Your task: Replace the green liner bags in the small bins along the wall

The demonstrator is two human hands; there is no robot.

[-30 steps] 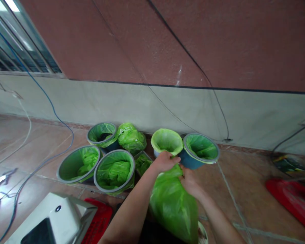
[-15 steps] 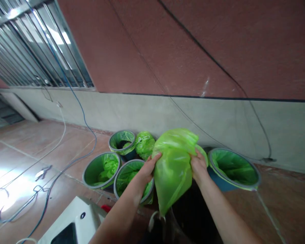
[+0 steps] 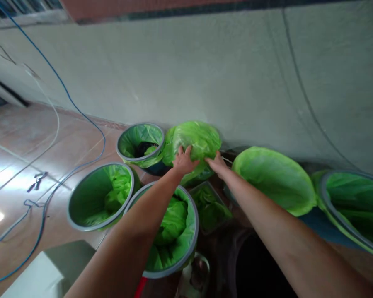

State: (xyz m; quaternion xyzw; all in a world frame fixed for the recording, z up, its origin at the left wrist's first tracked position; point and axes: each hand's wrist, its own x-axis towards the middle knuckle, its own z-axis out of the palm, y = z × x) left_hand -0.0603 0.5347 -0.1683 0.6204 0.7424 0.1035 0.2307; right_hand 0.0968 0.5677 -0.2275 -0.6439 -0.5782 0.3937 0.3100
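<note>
A puffed light-green plastic bag (image 3: 197, 136) rests against the foot of the wall, among the lined bins. My left hand (image 3: 185, 160) lies on its front with the fingers spread. Beside the bag's lower right side is my right hand (image 3: 218, 162), fingers stretched out and apart; whether it touches the plastic I cannot tell. Below the hands stands a small clear container (image 3: 209, 209) with green plastic in it. Left of the bag, a bin with a grey rim (image 3: 140, 125) holds green plastic and something dark.
Two more lined bins, one at the left (image 3: 81, 225) and one under my left forearm (image 3: 191, 248), hold bunched green plastic. At the right are a green-lined bin (image 3: 273, 178) and a grey-rimmed bin (image 3: 325, 194). Cables (image 3: 54, 194) cross the floor near a white box (image 3: 34, 273).
The green bag, held between both hands before, now sits farther off by the wall, and the hands have loosened. My view has tipped down and come closer to the bins.
</note>
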